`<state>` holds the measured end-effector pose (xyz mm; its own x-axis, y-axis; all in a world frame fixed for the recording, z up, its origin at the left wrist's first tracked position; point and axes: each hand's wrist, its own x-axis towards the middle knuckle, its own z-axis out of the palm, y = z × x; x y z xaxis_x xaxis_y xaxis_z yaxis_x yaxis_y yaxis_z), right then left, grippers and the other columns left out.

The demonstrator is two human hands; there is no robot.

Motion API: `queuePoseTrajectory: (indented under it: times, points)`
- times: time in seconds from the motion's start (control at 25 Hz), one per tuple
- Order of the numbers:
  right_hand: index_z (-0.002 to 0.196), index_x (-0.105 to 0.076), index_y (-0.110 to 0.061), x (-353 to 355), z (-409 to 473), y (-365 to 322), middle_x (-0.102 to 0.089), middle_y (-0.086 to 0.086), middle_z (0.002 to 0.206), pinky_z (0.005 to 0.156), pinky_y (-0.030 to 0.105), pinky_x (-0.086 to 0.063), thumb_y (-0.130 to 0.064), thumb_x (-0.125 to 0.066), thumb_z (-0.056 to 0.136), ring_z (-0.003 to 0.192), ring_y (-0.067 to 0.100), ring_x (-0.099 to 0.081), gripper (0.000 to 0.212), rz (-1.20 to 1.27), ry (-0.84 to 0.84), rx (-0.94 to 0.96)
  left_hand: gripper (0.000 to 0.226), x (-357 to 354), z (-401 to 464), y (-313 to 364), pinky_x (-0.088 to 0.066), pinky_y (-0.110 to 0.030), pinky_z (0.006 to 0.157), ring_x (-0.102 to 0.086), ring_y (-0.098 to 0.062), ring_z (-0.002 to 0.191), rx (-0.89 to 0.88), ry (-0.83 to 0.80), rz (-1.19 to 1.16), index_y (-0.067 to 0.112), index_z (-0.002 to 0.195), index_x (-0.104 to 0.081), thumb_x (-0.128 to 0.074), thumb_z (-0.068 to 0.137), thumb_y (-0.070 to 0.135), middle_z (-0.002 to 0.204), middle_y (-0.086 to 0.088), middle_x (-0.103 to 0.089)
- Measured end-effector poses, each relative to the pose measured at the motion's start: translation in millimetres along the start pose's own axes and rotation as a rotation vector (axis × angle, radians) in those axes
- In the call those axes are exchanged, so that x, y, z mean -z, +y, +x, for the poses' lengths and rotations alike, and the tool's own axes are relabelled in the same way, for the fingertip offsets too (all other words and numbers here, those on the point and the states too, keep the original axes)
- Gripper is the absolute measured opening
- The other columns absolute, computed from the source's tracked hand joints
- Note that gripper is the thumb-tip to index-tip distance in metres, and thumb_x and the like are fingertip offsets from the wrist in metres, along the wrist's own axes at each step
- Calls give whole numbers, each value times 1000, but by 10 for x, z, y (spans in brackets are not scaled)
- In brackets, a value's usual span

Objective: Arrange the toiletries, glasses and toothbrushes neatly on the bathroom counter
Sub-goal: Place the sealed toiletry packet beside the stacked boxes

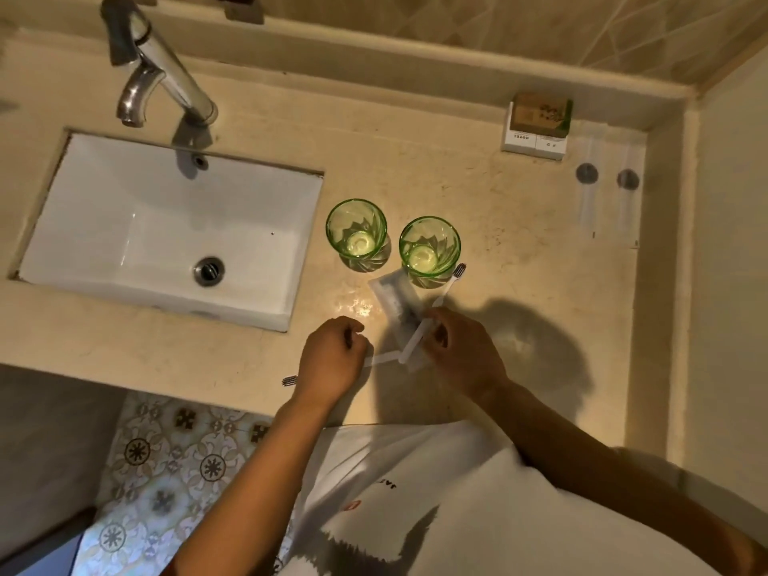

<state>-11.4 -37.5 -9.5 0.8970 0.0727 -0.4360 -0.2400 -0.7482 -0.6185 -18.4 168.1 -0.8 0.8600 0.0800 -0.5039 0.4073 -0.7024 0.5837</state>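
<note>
Head view: task looked partway. Two green glasses, left glass (356,234) and right glass (429,250), stood upright side by side just beyond both hands. The toiletry boxes (536,124) sat stacked well beyond the right hand, by the back wall. Both toothbrushes were not yet placed, and a clear wrapper (395,301) lay flat between the right hand and the right glass.

Left hand (332,359) was closed around one toothbrush (384,359): handle out on the thumb side, bristles out past the wrist side. Right hand (461,351) was pinched on the second toothbrush (446,286), whose head pointed away beside the right glass. The two handles touched or crossed between the hands; I couldn't tell which.
</note>
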Motion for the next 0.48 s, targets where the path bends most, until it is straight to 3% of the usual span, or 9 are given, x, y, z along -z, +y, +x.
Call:
queuePoseTrajectory:
  times: [0.12, 0.28, 0.48]
  points:
    - [135, -58, -24, -130, -74, -73, -69, 4, 119, 87, 34, -53, -29, -58, 94, 102, 22, -65, 41, -58, -24, 23, 28, -129, 37, 45, -47, -32, 84, -64, -30, 102, -50, -23, -10, 10, 117, -71, -56, 93, 12, 113, -11, -72]
    - [131, -60, -21, -101, -110, 6, -67, 6, 119, 87, 30, -48, -25, -55, 94, 104, 22, -63, 38, -81, 19, -62, 40, -218, 169, 174, -50, -37, 84, -61, -30, 99, -35, -1, -60, 9, 128, -60, -64, 89, 16, 112, -11, -67]
    - [130, -61, -16, -9, -71, 9, -69, 5, 123, 96, 33, -51, -24, -61, 93, 109, 21, -64, 38, -55, 83, -137, 50, -182, 357, 343, -56, -36, 83, -66, -23, 94, 235, -31, -281, 13, 133, -53, -66, 85, 22, 105, -4, -67]
